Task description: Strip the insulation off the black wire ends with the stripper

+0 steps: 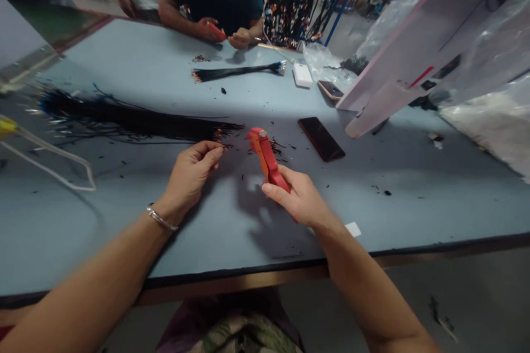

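Note:
In my right hand [296, 193] is a red and orange wire stripper [265, 154], its head pointing up and away from me over the table. My left hand [196, 168] pinches the end of a thin black wire [224, 146] at the near edge of a large bundle of black wires [136, 117]. The bundle lies lengthwise across the left of the table, with copper-coloured ends toward the stripper. A short gap separates the stripper's head from my left fingertips. Small dark scraps [276, 146] lie just beyond the tool.
A black phone [322, 139] lies right of the stripper. Farther back are a smaller wire bundle [240, 71], a white box [302, 75] and another phone [330, 90]. Across the table [414, 220], a person's hands [226, 35] hold a red tool. A slanted white post [393, 99] stands at right.

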The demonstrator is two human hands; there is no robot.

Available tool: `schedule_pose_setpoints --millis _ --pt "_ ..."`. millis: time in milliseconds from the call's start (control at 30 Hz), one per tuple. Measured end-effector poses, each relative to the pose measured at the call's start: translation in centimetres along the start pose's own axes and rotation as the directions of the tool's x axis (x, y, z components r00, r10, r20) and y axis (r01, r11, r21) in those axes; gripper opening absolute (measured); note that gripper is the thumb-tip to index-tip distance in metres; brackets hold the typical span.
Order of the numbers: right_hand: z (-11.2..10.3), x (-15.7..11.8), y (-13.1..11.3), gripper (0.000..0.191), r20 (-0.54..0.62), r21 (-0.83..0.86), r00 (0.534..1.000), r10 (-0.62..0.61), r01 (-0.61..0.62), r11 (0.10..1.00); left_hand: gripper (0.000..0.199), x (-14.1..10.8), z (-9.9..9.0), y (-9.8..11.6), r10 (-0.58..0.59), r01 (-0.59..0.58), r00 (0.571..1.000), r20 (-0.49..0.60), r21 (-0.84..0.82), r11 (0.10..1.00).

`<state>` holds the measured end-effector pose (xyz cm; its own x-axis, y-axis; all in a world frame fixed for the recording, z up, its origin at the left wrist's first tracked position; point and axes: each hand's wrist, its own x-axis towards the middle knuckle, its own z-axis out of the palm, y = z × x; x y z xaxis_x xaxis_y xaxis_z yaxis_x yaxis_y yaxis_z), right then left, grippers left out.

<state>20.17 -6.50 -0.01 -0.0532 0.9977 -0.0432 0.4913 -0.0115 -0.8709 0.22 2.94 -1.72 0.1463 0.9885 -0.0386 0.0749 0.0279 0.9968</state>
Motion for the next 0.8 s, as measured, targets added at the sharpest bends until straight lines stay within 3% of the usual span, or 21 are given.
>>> schedule_pose_setpoints --millis 100,167,233,333,400,467,533,567,667,733,800 --pt "0.2 0.0 -0.2 0.026 -0.220 -0.194 0.973 -0.074 0.031 0.981 0.013 -0.2 0.0 -0.1 0.034 -0.034 0.999 0.009 0.012 0.999" --pt "0.3 0.1 0.0 0.025 -0.234 -0.121 0.970 -0.071 0.043 0.992 0.011 -0.3 0.0 -0.1 0.060 -0.061 0.998 0.019 0.018 0.998" --pt "0.5 0.1 0.3 0.026 -0.124 0.128 0.991 -0.047 0.062 0.990 0.010 -0.4 0.0 -0.2 0.104 -0.105 0.994 0.021 0.051 0.993" --pt "0.6 0.1 0.7 0.033 0.122 0.548 0.993 -0.008 -0.060 0.834 0.010 -0.5 -0.1 -0.3 0.230 -0.229 0.973 0.016 0.179 0.957" --pt "0.6 0.1 0.7 0.035 0.210 0.619 0.977 0.042 -0.166 0.767 0.010 -0.6 0.0 -0.3 0.358 -0.347 0.934 0.018 0.295 0.890" --pt "0.5 0.1 0.5 0.030 0.173 0.494 0.980 0.094 -0.169 0.853 0.012 -0.8 -0.1 -0.3 0.493 -0.456 0.870 0.029 0.431 0.779" --pt "0.4 0.0 0.2 0.024 0.000 0.188 0.997 0.076 -0.074 0.979 0.014 -0.9 -0.2 -0.3 0.587 -0.509 0.808 0.056 0.569 0.646" --pt "0.3 -0.1 0.2 0.025 -0.103 -0.009 0.994 0.025 -0.026 1.000 0.015 -1.0 -0.3 -0.4 0.611 -0.513 0.788 0.073 0.629 0.585" --pt "0.4 0.0 0.7 0.044 -0.308 -0.502 0.935 -0.175 -0.003 0.865 0.016 -1.0 -0.6 -0.6 0.637 -0.489 0.762 0.118 0.750 0.445" --pt "0.7 0.1 1.4 0.054 -0.284 -0.669 0.923 -0.260 0.004 0.743 0.018 -0.9 -0.8 -0.8 0.634 -0.468 0.762 0.133 0.789 0.397" --pt "1.1 0.2 1.8 0.054 -0.177 -0.747 0.931 -0.318 0.083 0.659 0.020 -0.8 -0.8 -0.8 0.617 -0.433 0.776 0.133 0.824 0.366"
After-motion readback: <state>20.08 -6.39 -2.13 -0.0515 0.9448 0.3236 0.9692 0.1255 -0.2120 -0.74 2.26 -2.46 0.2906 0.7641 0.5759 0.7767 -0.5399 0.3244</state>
